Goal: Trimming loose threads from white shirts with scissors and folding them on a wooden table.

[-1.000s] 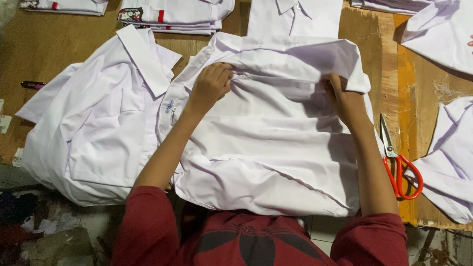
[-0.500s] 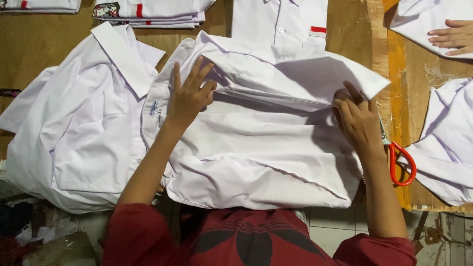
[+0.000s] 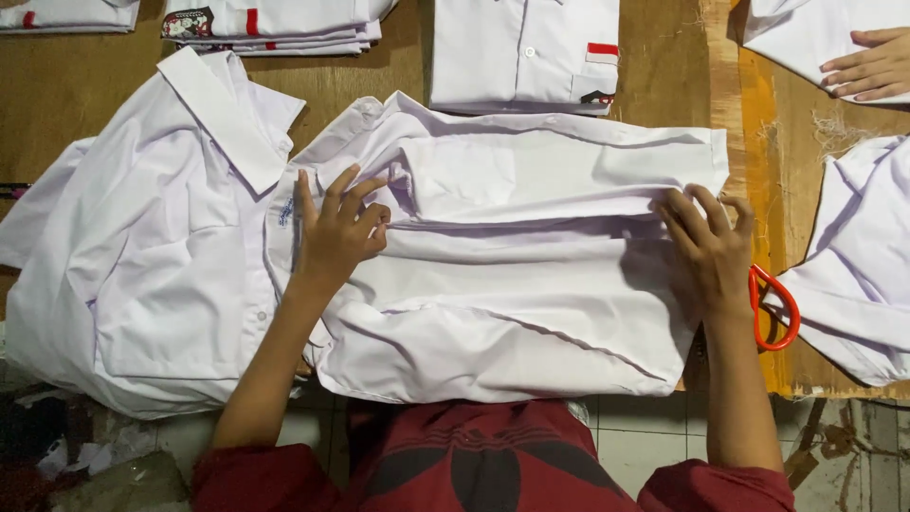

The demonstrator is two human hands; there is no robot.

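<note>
The wooden surface (image 3: 379,90) carried a white shirt (image 3: 512,284) lying across its near edge, part-folded. The left hand (image 3: 336,232) pressed the fold with fingers spread flat, grasping nothing; the right hand (image 3: 711,251) pinched the folded edge. In the inspector's judgement, the crease should be kept straight and the edges flush. A loose shirt (image 3: 142,237) lay touching at the left. A folded shirt (image 3: 526,52) beyond bore a small red-and-white rectangular label (image 3: 602,52). Red-handled scissors (image 3: 773,308) lay just beside the right hand.
</note>
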